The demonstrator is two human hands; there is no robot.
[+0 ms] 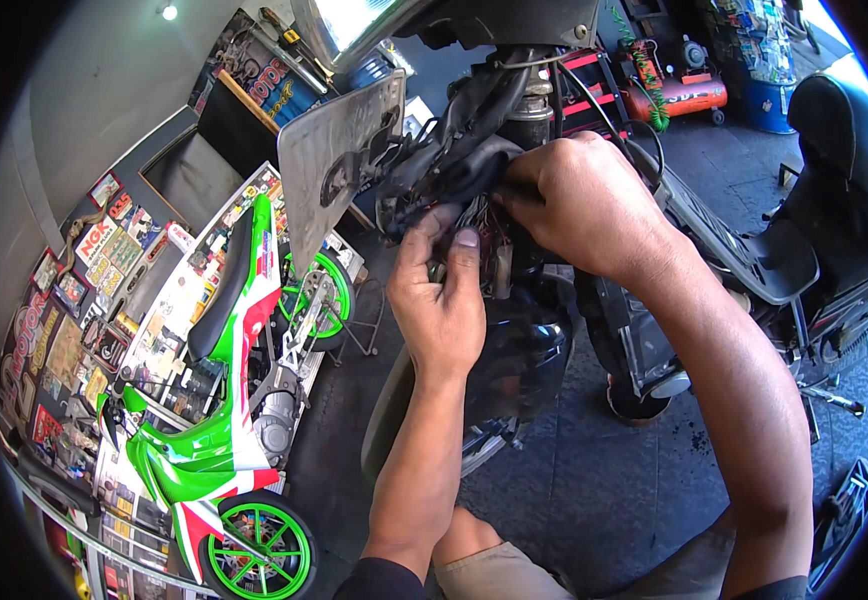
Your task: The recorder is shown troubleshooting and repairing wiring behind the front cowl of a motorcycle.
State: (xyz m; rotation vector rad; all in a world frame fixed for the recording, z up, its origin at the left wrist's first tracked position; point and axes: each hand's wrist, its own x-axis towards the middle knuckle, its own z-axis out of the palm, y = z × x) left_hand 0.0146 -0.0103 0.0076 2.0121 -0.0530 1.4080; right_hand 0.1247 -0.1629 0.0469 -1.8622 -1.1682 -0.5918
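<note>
partly stripped dark motorbike [626,320] is the big one, with a flat grey plate [339,140] just left of a black floppy bundle [474,165] near the steering stem [531,112]. right hand [579,205] is up against the bundle's right side, fingers curled in tight, but the tips are hidden so can't tell what they're on. left hand [436,310] is lower, thumb and index slightly apart, pinching thin wires [475,211]. small pale connector [502,270] hangs right of that thumb.
</note>
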